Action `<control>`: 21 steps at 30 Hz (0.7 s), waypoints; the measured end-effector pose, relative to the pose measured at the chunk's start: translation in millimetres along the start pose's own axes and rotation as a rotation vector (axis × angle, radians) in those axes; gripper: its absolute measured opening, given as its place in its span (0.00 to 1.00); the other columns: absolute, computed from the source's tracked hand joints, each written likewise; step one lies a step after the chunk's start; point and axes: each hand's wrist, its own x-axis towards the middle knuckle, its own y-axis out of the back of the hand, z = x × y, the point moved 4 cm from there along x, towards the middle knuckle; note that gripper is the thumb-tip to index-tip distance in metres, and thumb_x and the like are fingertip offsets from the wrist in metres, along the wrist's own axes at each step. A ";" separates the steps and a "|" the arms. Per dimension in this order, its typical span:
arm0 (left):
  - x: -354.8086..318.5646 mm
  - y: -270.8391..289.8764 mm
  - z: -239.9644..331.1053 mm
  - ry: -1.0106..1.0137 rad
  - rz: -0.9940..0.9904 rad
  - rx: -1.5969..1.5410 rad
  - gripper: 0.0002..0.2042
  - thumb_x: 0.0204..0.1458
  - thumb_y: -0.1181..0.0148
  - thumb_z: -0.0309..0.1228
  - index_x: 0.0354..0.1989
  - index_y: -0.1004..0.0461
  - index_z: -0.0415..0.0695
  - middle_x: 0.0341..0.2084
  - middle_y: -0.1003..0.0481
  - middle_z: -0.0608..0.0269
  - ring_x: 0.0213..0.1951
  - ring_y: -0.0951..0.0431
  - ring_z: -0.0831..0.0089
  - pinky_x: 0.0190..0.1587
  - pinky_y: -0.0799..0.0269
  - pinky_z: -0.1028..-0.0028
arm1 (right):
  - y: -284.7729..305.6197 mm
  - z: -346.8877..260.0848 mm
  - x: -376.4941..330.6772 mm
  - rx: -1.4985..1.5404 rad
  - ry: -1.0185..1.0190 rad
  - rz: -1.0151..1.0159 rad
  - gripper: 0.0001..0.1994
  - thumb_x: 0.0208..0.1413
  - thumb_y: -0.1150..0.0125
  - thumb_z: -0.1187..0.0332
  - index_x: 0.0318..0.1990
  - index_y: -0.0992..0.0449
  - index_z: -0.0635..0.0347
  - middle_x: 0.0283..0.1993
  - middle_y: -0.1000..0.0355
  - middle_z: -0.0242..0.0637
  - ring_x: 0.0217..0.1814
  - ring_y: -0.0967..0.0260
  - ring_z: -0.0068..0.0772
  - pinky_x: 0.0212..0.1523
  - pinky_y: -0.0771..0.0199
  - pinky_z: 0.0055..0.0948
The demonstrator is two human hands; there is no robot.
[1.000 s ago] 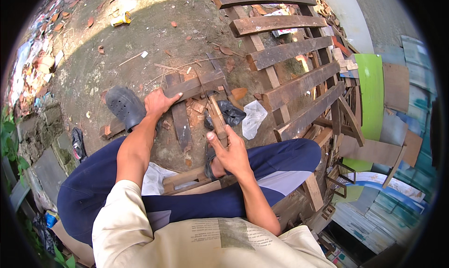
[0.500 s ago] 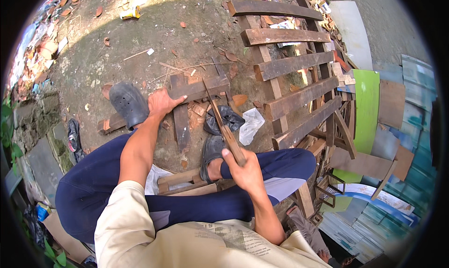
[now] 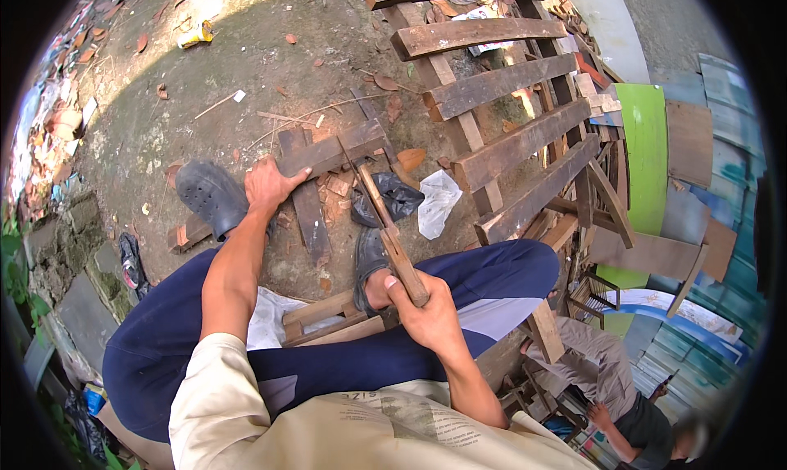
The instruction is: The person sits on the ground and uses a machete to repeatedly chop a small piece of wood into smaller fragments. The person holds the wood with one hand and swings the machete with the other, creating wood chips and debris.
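Note:
A dark wooden plank [image 3: 326, 154] lies slantwise across another short board [image 3: 310, 220] on the ground. My left hand [image 3: 268, 183] presses down on the plank, thumb along its top edge and fingers wrapped over its far side. Beside that hand, my left clog [image 3: 211, 195] stands on the plank's lower left part. In my right hand [image 3: 430, 314] is the wooden handle of a handsaw [image 3: 402, 265], fingers closed round it. The saw's thin blade is seen nearly edge-on and rests across the plank near its right end. Its teeth cannot be made out.
A slatted pallet-like wooden frame [image 3: 500, 163] stands at the right. A black plastic bag [image 3: 389, 199] and a clear one [image 3: 439, 204] lie below the plank's end. Another person [image 3: 586, 363] is at the lower right. Leaves and wood scraps litter the ground.
The view has shifted, bringing the other person at the lower right more into sight. My left hand stays on the plank; the saw has drawn slightly back toward me, its blade still across the plank.

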 end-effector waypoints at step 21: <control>-1.3 -0.3 17.2 0.003 -0.036 -0.003 0.48 0.41 0.36 0.74 0.46 0.22 0.31 0.39 0.17 0.39 0.45 0.16 0.46 0.53 0.23 0.54 | -35.2 19.1 109.1 -0.114 0.119 0.087 0.20 0.62 0.36 0.56 0.35 0.22 0.71 0.22 0.26 0.52 0.25 0.26 0.49 0.33 0.25 0.41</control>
